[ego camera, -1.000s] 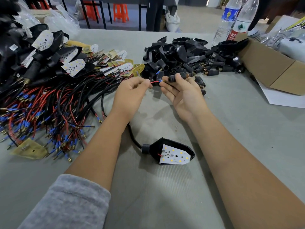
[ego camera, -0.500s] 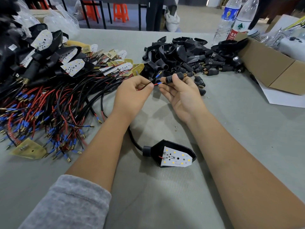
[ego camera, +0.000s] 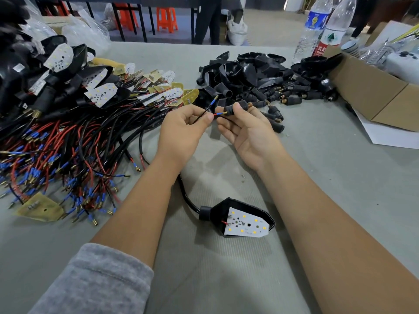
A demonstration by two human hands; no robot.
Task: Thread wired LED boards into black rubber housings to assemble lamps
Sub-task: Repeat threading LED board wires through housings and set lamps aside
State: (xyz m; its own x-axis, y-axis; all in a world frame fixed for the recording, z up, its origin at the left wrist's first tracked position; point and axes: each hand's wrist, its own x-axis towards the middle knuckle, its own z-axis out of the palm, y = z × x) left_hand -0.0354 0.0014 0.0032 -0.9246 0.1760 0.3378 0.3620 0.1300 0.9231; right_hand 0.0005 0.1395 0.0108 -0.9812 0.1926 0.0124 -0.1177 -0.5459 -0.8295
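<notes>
My left hand [ego camera: 183, 130] pinches two thin wires [ego camera: 209, 108] with blue-sleeved brass tips, one black, one red. My right hand [ego camera: 247, 130] holds a small black rubber stem piece [ego camera: 231, 109] with a brass end between thumb and fingers; the red wire's tip touches its mouth. The wires run in a black cable [ego camera: 188, 196] under my left forearm to a black housing [ego camera: 226, 207] holding a white LED board [ego camera: 246, 223], lying on the table between my forearms.
A tangle of wired LED boards and finished lamps [ego camera: 68, 123] fills the left. A heap of black rubber housings and stems [ego camera: 256, 80] lies beyond my hands. A cardboard box [ego camera: 371, 91] and two plastic bottles [ego camera: 322, 30] stand at the right. Grey table [ego camera: 340, 177].
Both hands have come slightly closer to me and tilted. The black wire's tip now sticks up free, and the red wire's tip meets the stem piece's mouth.
</notes>
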